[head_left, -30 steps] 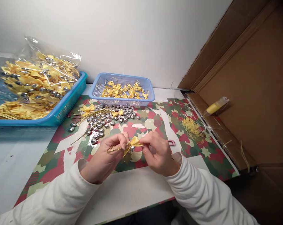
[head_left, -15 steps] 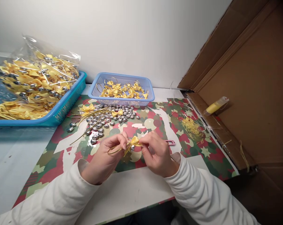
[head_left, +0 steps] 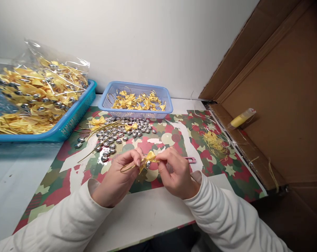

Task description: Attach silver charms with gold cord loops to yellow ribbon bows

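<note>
A yellow ribbon bow (head_left: pixel 151 156) is stretched between my two hands above the patterned sheet. Against its knot hangs a small silver bell (head_left: pixel 148 164). My left hand (head_left: pixel 126 172) pinches the bow's gold cord (head_left: pixel 127 169), which loops back under the fingers. On the other side, the thumb and forefinger of my right hand (head_left: pixel 174 171) are closed on a cord end close to the bow. Partly hidden behind the right hand lies a pink tool with a slotted end (head_left: pixel 191 160). Loose silver bells (head_left: pixel 112 146) are spread beyond my left hand, with cords and bows among them.
A blue basket (head_left: pixel 103 105) at the back holds yellow bows. To the left, a larger blue basket (head_left: pixel 66 126) carries a clear bag (head_left: pixel 42 84) full of bows. Thread scraps (head_left: pixel 214 142) lie at right, near a cardboard wall (head_left: pixel 279 87) with a yellow-filled tube (head_left: pixel 242 119).
Both hands stay almost in place around the bow. A short cord now shows more plainly, drawn taut between the knot and my right fingertips.
</note>
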The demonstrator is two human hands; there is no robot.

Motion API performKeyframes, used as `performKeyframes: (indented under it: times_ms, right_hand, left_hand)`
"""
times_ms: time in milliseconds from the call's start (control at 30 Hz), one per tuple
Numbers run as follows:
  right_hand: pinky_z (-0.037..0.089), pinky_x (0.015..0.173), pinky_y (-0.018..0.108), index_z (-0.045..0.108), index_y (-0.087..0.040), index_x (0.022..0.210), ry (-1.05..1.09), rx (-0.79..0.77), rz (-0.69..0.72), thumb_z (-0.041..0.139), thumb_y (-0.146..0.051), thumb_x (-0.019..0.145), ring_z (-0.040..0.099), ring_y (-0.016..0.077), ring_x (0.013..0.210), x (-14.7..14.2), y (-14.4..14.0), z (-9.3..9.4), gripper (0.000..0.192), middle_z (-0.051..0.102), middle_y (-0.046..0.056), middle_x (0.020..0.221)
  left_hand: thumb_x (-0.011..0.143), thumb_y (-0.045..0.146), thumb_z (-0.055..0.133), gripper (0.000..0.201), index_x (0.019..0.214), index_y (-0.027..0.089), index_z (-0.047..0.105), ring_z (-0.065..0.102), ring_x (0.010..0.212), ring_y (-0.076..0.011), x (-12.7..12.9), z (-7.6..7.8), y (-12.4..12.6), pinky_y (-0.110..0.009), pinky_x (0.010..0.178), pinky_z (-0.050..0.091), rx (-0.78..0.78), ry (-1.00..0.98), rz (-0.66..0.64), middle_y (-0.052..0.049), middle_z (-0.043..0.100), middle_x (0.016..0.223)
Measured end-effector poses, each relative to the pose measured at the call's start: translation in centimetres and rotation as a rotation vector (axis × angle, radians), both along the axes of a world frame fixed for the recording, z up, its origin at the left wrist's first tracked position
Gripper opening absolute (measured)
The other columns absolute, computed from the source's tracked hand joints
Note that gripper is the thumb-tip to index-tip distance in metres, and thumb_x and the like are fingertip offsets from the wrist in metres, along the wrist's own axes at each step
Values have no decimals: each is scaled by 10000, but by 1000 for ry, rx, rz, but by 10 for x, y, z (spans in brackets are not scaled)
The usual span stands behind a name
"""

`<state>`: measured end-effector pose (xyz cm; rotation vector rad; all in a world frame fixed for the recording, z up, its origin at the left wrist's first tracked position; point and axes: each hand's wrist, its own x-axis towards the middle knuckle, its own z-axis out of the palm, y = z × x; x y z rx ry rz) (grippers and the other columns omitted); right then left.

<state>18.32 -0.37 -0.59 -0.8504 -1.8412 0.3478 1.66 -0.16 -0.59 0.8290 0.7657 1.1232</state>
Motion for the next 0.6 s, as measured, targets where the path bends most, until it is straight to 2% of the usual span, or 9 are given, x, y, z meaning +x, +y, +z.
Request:
performKeyframes:
  times_ms: [600]
  right_hand:
    - [427,611,289,549,-192,847,-11,24,-3,465,-70,896,496,150,646,-1,0,-6,155,581,21,698]
  left_hand:
    - [653,325,863,346,569,178,562,393,585,-95,-1,-4,-1,-194,516,318,49,46,36,29,453,681]
